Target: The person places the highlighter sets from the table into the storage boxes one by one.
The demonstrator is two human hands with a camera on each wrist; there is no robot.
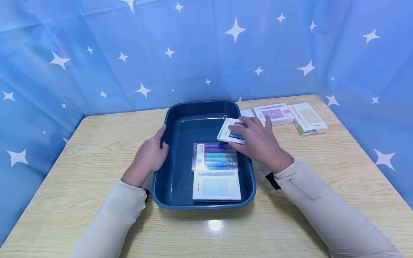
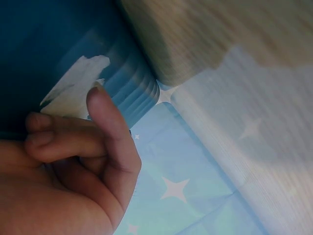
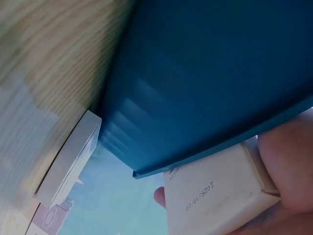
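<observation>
A dark blue plastic tub stands on the table. My left hand holds its left rim, thumb at the edge; the left wrist view shows the other fingers against the outer wall. My right hand grips a white box with dark stripes on its face, over the tub's right rim. The right wrist view shows the white box from below, with a printed date. Inside the tub, a clear pack of purple, green and blue pens lies behind a white box with a pale blue panel.
Behind the right hand on the table lie a white box with a purple panel, a box with a yellow-green panel and another partly hidden white box. A blue curtain with white stars hangs round the table.
</observation>
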